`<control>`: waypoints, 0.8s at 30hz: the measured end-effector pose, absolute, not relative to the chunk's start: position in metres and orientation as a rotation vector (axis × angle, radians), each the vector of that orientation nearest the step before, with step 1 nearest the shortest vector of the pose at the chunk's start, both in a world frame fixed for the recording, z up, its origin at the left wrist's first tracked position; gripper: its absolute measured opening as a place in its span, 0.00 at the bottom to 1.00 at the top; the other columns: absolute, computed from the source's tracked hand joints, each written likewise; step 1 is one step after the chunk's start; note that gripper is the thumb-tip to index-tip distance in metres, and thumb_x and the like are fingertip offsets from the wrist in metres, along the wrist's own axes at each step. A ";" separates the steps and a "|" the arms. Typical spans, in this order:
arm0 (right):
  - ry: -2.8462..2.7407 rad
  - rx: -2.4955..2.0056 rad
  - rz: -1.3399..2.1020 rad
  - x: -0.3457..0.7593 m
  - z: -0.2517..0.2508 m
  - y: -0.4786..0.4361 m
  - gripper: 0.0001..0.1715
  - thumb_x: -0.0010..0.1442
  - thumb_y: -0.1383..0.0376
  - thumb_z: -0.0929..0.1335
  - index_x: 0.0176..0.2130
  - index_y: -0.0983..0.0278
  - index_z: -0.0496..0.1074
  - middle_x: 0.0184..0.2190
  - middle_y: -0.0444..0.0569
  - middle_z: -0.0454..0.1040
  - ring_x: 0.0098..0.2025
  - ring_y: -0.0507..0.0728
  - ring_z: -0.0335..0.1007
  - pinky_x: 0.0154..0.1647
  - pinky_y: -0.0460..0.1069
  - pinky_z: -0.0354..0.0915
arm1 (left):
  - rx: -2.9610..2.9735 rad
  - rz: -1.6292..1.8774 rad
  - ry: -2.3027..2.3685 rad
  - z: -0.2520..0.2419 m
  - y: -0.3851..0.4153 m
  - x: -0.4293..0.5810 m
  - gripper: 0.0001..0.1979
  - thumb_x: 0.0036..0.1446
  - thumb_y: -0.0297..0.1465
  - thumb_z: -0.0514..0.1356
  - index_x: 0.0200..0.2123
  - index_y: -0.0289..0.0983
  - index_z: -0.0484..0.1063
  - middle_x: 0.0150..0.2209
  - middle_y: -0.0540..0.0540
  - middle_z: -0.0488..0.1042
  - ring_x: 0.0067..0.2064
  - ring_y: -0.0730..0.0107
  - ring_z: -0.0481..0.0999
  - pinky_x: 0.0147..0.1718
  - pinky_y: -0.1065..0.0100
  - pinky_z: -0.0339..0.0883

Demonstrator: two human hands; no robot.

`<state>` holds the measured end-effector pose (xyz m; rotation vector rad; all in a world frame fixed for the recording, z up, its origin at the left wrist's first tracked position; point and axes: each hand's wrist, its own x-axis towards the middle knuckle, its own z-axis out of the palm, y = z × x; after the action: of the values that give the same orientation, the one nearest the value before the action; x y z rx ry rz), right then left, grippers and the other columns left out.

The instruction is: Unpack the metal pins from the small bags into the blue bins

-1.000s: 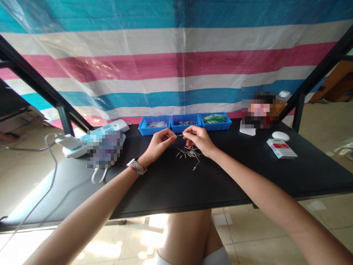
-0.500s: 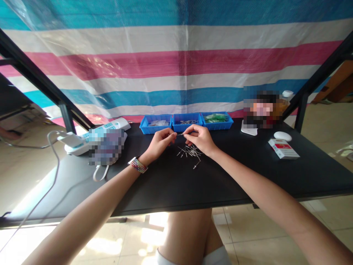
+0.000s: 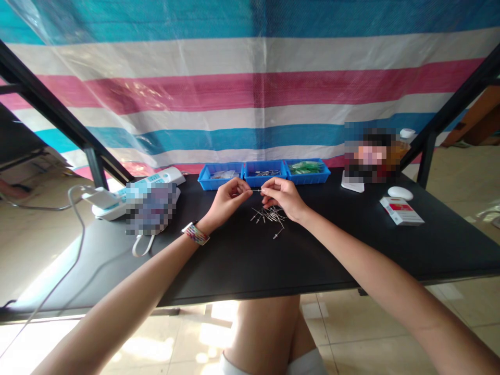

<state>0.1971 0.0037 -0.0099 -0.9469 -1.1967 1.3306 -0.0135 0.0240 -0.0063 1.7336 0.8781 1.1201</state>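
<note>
A thin metal blind rivet [image 3: 256,190] spans the small gap between my hands, above the black table. My left hand [image 3: 230,198], with a woven band at its wrist, pinches one end between thumb and fingers. On the other end, the fingertips of my right hand [image 3: 285,197] are closed. Below and partly behind my right hand lies a loose pile of similar rivets [image 3: 269,214], with one rivet [image 3: 278,234] apart at the front. Fingers hide both ends of the held rivet.
Behind my hands stand three joined blue bins: a left bin [image 3: 209,183] with clear bags, a middle bin [image 3: 254,182] with metal pieces, a right bin [image 3: 308,179] with green packets. A power strip [image 3: 167,177] lies left; a small box [image 3: 406,212] and white mouse [image 3: 400,193] lie right.
My hands have shifted very slightly, and the fingers of both have changed their pinch a little. The rivet stays between them; the pile looks the same.
</note>
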 end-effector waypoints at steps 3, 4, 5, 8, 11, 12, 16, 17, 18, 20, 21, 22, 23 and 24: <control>-1.202 -0.939 1.298 0.197 -0.011 0.004 0.18 0.47 0.60 0.81 0.34 0.64 0.76 0.29 0.42 0.76 0.27 0.51 0.77 0.27 0.46 0.78 | 1.695 1.049 0.931 -0.007 0.026 -0.016 0.20 0.62 0.49 0.66 0.35 0.37 0.73 0.30 0.49 0.72 0.29 0.72 0.68 0.26 0.70 0.59; -1.198 -0.938 1.288 0.197 -0.012 0.004 0.18 0.47 0.60 0.81 0.34 0.64 0.76 0.29 0.42 0.76 0.27 0.51 0.77 0.27 0.46 0.78 | 1.690 1.023 0.951 -0.007 0.027 -0.016 0.22 0.63 0.51 0.64 0.34 0.37 0.73 0.29 0.49 0.72 0.29 0.72 0.68 0.25 0.70 0.58; -1.194 -0.938 1.278 0.196 -0.012 0.004 0.18 0.46 0.60 0.81 0.34 0.64 0.76 0.29 0.42 0.76 0.27 0.51 0.77 0.27 0.46 0.78 | 1.692 1.002 0.968 -0.007 0.027 -0.017 0.23 0.64 0.52 0.62 0.32 0.36 0.73 0.28 0.49 0.72 0.28 0.71 0.67 0.25 0.70 0.57; -1.193 -0.941 1.252 0.197 -0.013 0.005 0.18 0.46 0.60 0.81 0.33 0.64 0.76 0.29 0.42 0.76 0.27 0.51 0.76 0.27 0.46 0.77 | 1.721 0.962 0.981 -0.006 0.027 -0.016 0.26 0.64 0.53 0.62 0.29 0.36 0.73 0.24 0.49 0.69 0.27 0.72 0.66 0.25 0.69 0.55; -1.211 -0.940 1.239 0.197 -0.012 0.004 0.17 0.47 0.60 0.81 0.32 0.64 0.76 0.29 0.43 0.76 0.28 0.51 0.76 0.27 0.46 0.77 | 1.731 0.972 0.961 -0.006 0.026 -0.014 0.25 0.63 0.53 0.64 0.29 0.36 0.73 0.24 0.50 0.69 0.26 0.73 0.65 0.25 0.69 0.55; -1.214 -0.940 1.239 0.197 -0.012 0.004 0.16 0.47 0.60 0.81 0.31 0.64 0.76 0.29 0.43 0.76 0.28 0.51 0.76 0.27 0.46 0.77 | 1.731 0.980 0.955 -0.006 0.026 -0.014 0.25 0.62 0.53 0.64 0.29 0.36 0.73 0.24 0.50 0.69 0.26 0.73 0.65 0.25 0.69 0.56; -1.206 -0.945 1.252 0.197 -0.011 0.003 0.15 0.47 0.61 0.79 0.32 0.64 0.76 0.30 0.43 0.76 0.27 0.50 0.76 0.27 0.45 0.77 | 1.724 1.019 0.922 -0.007 0.026 -0.014 0.23 0.62 0.51 0.66 0.30 0.37 0.73 0.26 0.50 0.71 0.27 0.73 0.66 0.26 0.69 0.57; -1.200 -0.946 1.261 0.197 -0.010 0.003 0.15 0.47 0.61 0.79 0.32 0.64 0.76 0.31 0.43 0.76 0.27 0.50 0.76 0.27 0.45 0.77 | 1.724 1.028 0.914 -0.007 0.026 -0.014 0.22 0.61 0.50 0.66 0.31 0.37 0.73 0.27 0.50 0.71 0.28 0.73 0.66 0.27 0.69 0.57; -1.192 -0.947 1.274 0.197 -0.010 0.003 0.15 0.47 0.61 0.79 0.33 0.64 0.76 0.31 0.42 0.75 0.27 0.50 0.76 0.27 0.45 0.77 | 1.725 1.037 0.907 -0.007 0.026 -0.014 0.21 0.61 0.50 0.67 0.31 0.37 0.73 0.27 0.50 0.71 0.28 0.73 0.66 0.27 0.69 0.57; -1.172 -0.952 1.302 0.197 -0.009 0.002 0.15 0.48 0.61 0.79 0.34 0.63 0.75 0.29 0.41 0.74 0.27 0.50 0.75 0.26 0.45 0.77 | 1.732 1.056 0.892 -0.007 0.026 -0.014 0.20 0.60 0.48 0.69 0.33 0.37 0.74 0.28 0.51 0.71 0.28 0.73 0.65 0.27 0.70 0.58; -1.161 -0.956 1.318 0.197 -0.008 0.002 0.15 0.48 0.61 0.78 0.34 0.63 0.75 0.29 0.41 0.74 0.27 0.50 0.75 0.26 0.45 0.76 | 1.737 1.065 0.882 -0.007 0.026 -0.013 0.19 0.60 0.47 0.69 0.34 0.37 0.74 0.28 0.51 0.71 0.28 0.73 0.65 0.28 0.70 0.58; -1.150 -0.959 1.333 0.197 -0.008 0.002 0.15 0.48 0.61 0.78 0.34 0.63 0.74 0.28 0.41 0.73 0.27 0.50 0.75 0.26 0.45 0.76 | 1.743 1.075 0.871 -0.007 0.026 -0.013 0.18 0.59 0.46 0.70 0.34 0.36 0.74 0.28 0.51 0.70 0.29 0.73 0.66 0.28 0.70 0.58; -1.140 -0.960 1.346 0.197 -0.007 0.001 0.15 0.49 0.61 0.78 0.34 0.63 0.74 0.28 0.41 0.73 0.27 0.50 0.75 0.26 0.45 0.76 | 1.748 1.084 0.859 -0.007 0.026 -0.013 0.18 0.59 0.45 0.70 0.35 0.36 0.75 0.29 0.51 0.70 0.30 0.73 0.66 0.28 0.70 0.58; -1.131 -0.958 1.357 0.197 -0.006 0.001 0.14 0.49 0.61 0.77 0.34 0.63 0.73 0.28 0.41 0.73 0.27 0.51 0.75 0.26 0.45 0.76 | 1.755 1.091 0.850 -0.008 0.026 -0.013 0.17 0.59 0.44 0.70 0.35 0.36 0.75 0.30 0.50 0.71 0.30 0.73 0.67 0.29 0.70 0.59</control>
<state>0.1973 0.0009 -0.0058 -0.9579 -1.1309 1.3572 -0.0130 0.0261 -0.0076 1.7547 0.8500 1.0911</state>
